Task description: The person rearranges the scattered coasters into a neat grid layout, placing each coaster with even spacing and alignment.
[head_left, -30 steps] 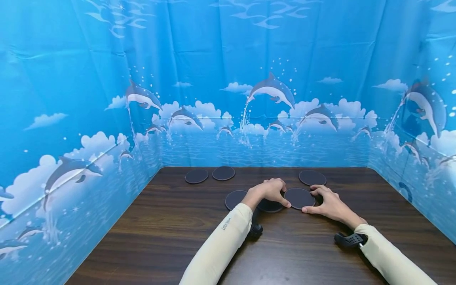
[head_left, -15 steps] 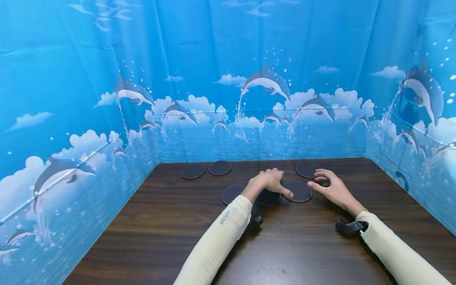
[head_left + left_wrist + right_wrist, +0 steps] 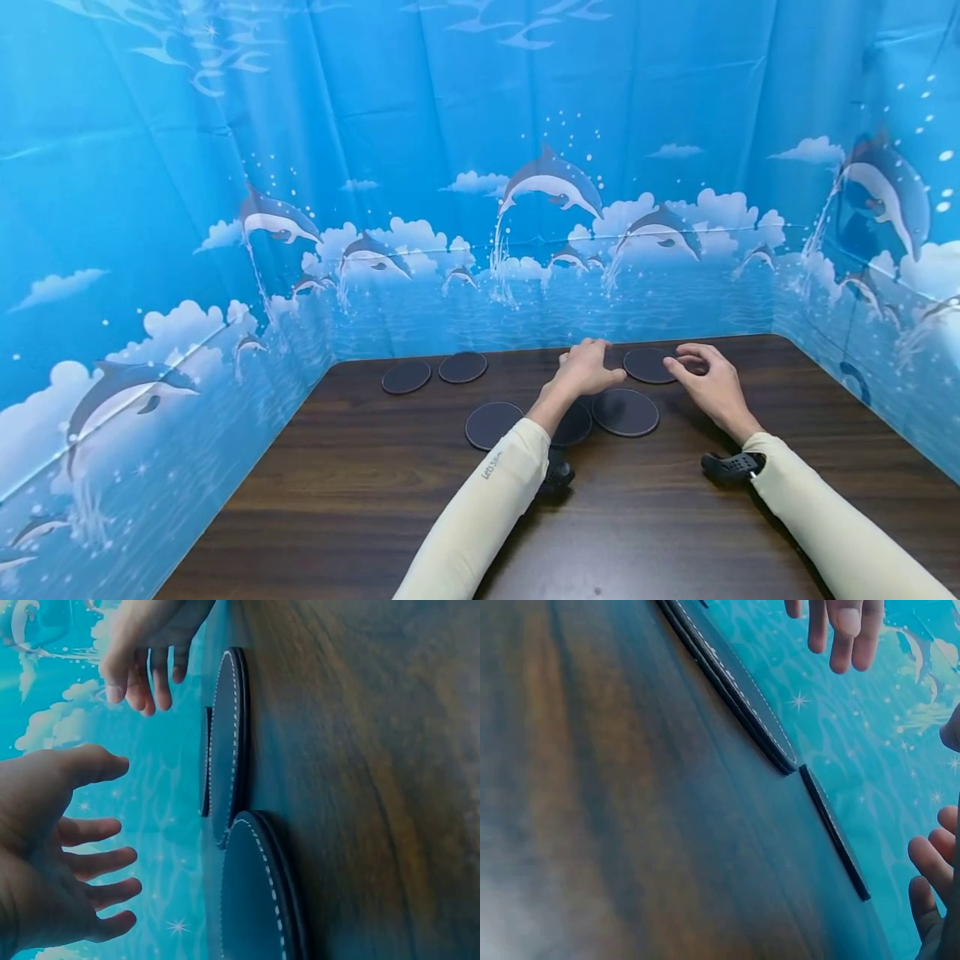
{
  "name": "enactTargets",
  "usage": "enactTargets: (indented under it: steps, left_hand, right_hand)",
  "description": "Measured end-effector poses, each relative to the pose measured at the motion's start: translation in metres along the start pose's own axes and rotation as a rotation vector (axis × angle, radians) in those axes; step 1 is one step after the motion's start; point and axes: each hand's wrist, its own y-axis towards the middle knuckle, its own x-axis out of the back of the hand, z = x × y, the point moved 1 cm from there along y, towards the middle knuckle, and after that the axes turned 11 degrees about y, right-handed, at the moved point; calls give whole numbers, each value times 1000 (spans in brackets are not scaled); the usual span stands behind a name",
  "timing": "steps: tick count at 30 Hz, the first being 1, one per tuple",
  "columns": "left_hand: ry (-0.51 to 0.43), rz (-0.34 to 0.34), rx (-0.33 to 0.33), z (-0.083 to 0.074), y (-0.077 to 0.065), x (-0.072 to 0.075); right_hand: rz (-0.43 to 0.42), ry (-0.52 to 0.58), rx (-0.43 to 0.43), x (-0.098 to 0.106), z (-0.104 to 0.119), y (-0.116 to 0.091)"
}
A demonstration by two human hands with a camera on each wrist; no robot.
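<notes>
Round dark coasters with pale stitched rims lie on the table. Three form a front row: a left coaster (image 3: 491, 426), a middle coaster (image 3: 576, 425) partly hidden by my left wrist, and a right coaster (image 3: 626, 413). Behind them is a back right coaster (image 3: 647, 366). My left hand (image 3: 587, 371), fingers spread, hovers above and behind the middle coaster, holding nothing. To the right, my right hand (image 3: 711, 385) is raised beside the back right coaster, its fingers loosely bent around air. In the left wrist view, a near coaster (image 3: 251, 896) has a layered, thick edge.
Two more coasters, one at far left (image 3: 407, 377) and its neighbour (image 3: 462, 367), lie near the back edge of the brown wooden table (image 3: 360, 492). A blue dolphin-print curtain (image 3: 420, 308) encloses the back and sides.
My right hand has let go of the right front coaster and moved up and right. My left hand has lifted away from that coaster's edge, forward. The coasters lie where they were.
</notes>
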Motion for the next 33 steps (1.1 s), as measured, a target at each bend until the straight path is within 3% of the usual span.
enactTargets:
  steps: [10,18,33]
  left_hand:
    - [-45,21,-16,2,20,-16]
    - [41,106,-4,-6,31,-25]
    - [96,167,33,-8,35,-34]
  right_hand:
    - [36,-52,-3,-2,-8,10]
    - [135,-132,-75,-11,-9,12]
    - [230,-409,-222,-22,-8,15]
